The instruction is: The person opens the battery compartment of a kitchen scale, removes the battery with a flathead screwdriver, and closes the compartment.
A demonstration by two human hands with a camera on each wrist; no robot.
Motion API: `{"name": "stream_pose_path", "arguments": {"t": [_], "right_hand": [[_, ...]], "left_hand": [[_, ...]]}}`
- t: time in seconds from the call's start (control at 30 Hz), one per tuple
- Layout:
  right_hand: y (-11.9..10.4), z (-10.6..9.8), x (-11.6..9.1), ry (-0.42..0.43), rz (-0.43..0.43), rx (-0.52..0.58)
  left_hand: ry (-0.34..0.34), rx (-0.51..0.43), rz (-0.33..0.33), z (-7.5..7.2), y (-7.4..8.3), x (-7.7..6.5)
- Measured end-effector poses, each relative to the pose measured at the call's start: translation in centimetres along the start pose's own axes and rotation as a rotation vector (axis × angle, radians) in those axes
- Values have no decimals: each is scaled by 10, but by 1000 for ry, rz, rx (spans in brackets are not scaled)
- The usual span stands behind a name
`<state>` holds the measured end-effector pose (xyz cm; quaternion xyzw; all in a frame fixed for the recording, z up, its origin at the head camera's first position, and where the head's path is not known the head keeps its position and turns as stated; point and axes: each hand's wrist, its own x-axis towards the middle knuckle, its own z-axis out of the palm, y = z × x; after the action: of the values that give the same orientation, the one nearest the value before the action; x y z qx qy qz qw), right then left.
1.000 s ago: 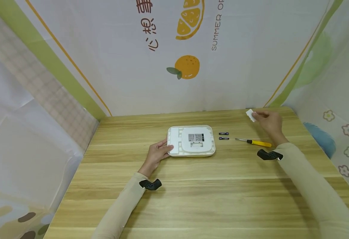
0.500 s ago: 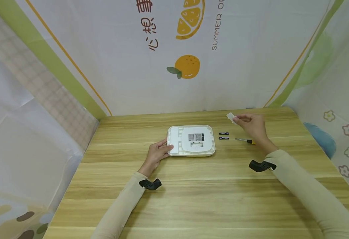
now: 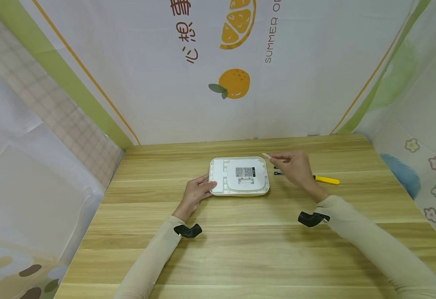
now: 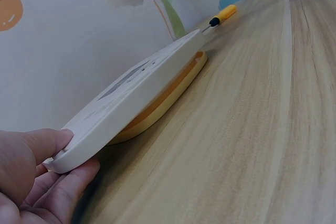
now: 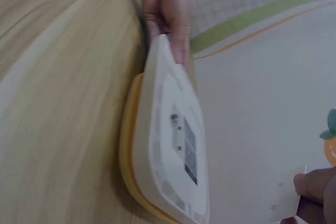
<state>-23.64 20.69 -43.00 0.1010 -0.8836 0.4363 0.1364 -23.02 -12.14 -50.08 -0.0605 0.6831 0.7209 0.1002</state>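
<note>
A white rounded-rectangle device [image 3: 232,164] lies with its labelled underside up, its small battery compartment [image 3: 245,181] uncovered. My left hand [image 3: 194,193] grips its left end, thumb on top and fingers beneath. In the left wrist view a yellow-orange part [image 4: 197,65] shows under the white body, which slants upward from the table toward my left hand. Just above the device's far right corner, my right hand [image 3: 294,166] pinches a small white battery cover [image 3: 265,155]. In the right wrist view the cover [image 5: 287,198] shows small tabs and is apart from the device.
Two dark batteries [image 3: 278,173] lie right of the device, partly hidden by my right hand. A screwdriver [image 3: 327,180] with a yellow handle lies beyond them, its shaft covered from the head view. A printed cloth [image 3: 147,95] hangs behind the table's far edge.
My right hand has moved left with the battery cover, from beyond the screwdriver to the device's far right corner. The cover has turned edge-on. My left hand and the device stay put.
</note>
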Motion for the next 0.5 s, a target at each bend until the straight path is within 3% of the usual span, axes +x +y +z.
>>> {"name": "stream_pose_path", "arguments": {"t": [0.2, 0.37, 0.5], "right_hand": [[-2, 27, -4, 19, -315, -149], [-1, 45, -10, 4, -479, -230], [0, 57, -16, -25, -562, -297]], "left_hand": [[-1, 1, -8, 0, 0, 1], [-5, 1, -10, 0, 0, 1], [-8, 7, -10, -1, -1, 1]]}}
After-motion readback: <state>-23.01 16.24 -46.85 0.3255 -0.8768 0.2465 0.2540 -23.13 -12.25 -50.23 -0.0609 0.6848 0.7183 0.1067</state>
